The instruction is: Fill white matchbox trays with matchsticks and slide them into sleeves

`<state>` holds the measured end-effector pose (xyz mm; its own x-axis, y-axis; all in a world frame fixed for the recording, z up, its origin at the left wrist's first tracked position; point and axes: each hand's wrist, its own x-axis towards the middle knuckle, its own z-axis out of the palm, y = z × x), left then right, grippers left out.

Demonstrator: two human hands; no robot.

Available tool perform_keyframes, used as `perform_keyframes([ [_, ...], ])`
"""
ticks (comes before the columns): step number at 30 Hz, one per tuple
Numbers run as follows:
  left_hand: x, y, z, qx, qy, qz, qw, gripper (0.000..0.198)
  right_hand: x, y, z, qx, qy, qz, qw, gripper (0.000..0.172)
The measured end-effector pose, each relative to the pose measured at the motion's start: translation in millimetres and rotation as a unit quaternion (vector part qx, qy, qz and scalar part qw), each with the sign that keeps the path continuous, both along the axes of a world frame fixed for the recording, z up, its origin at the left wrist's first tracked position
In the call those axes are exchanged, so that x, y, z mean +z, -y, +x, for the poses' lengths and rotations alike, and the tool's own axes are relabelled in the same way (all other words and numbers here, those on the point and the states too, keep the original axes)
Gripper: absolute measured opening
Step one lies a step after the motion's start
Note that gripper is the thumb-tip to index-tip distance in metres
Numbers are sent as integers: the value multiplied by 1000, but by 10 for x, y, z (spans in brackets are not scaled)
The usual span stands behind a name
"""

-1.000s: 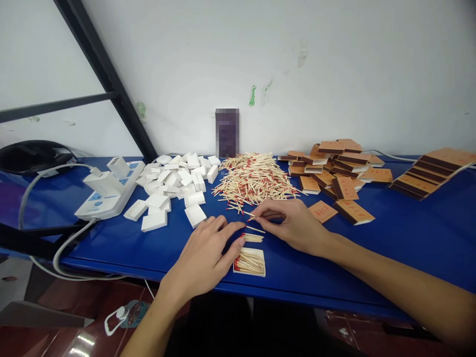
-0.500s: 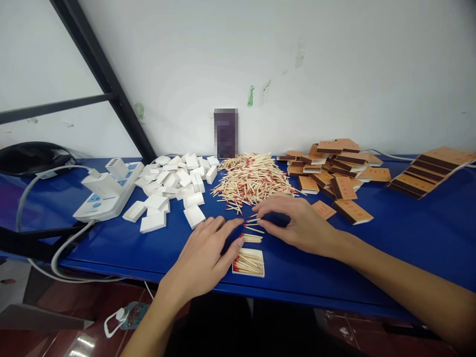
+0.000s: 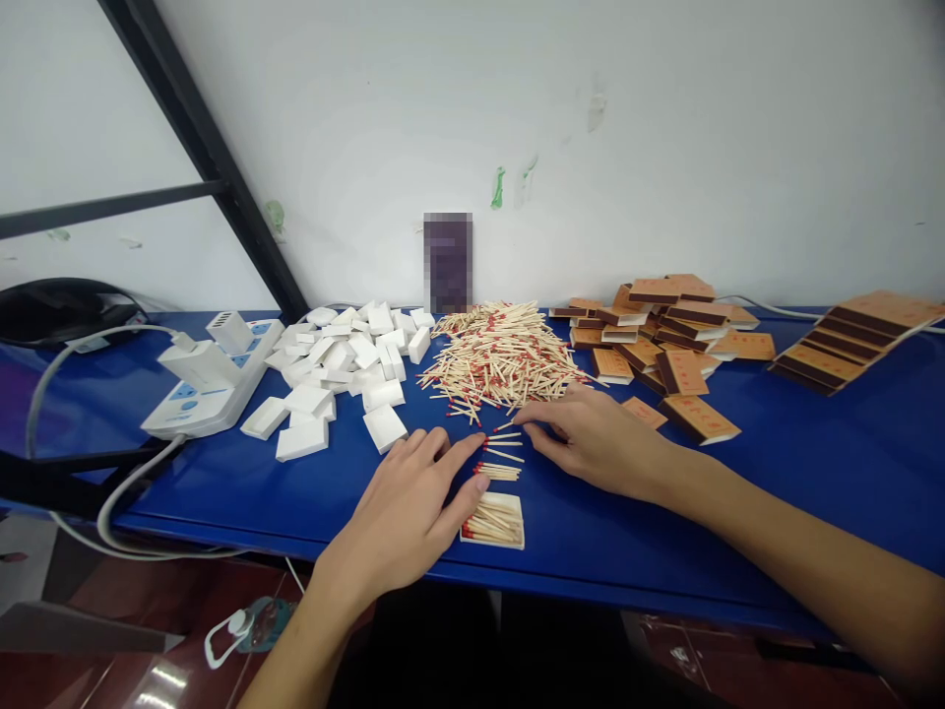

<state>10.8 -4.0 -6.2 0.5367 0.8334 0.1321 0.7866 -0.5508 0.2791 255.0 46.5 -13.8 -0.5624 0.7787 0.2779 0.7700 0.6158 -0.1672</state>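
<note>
My right hand [image 3: 601, 438] has its thumb and index finger brought together at the bare end of a match [image 3: 505, 426], just in front of a large pile of red-tipped matches [image 3: 509, 354]. My left hand [image 3: 417, 497] is spread low over the table. Its index fingertip rests by the heads of several loose matches [image 3: 505, 444], and its thumb tip is over the head end of a small row of matches [image 3: 500, 473]. Nearest the table edge, a white matchbox tray [image 3: 523, 532] holds a layer of matches with heads to the left.
White empty-looking trays [image 3: 336, 354] are heaped left of the match pile, orange matchbox sleeves [image 3: 668, 325] at the right. More sleeves [image 3: 856, 340] stand joined at far right. A power strip [image 3: 192, 404] with plugs and cables is at left on the blue table [image 3: 591, 551].
My right hand has shifted slightly up and right, from a lower match to the end of the uppermost loose one. My left hand has barely moved.
</note>
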Motion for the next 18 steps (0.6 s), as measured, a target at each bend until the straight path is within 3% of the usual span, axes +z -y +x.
perform_keyframes([
  [8,-7,1,0,-4,-6,2,1000,45,127,79,-72,31,-90,-53,994,27],
  [14,1,-2,2,-2,-1,3,1000,44,98,-12,2,-63,8,-7,998,29],
  [18,-5,-4,-1,-4,4,3,1000,44,10,-76,24,-16,6,-1,1000,27],
])
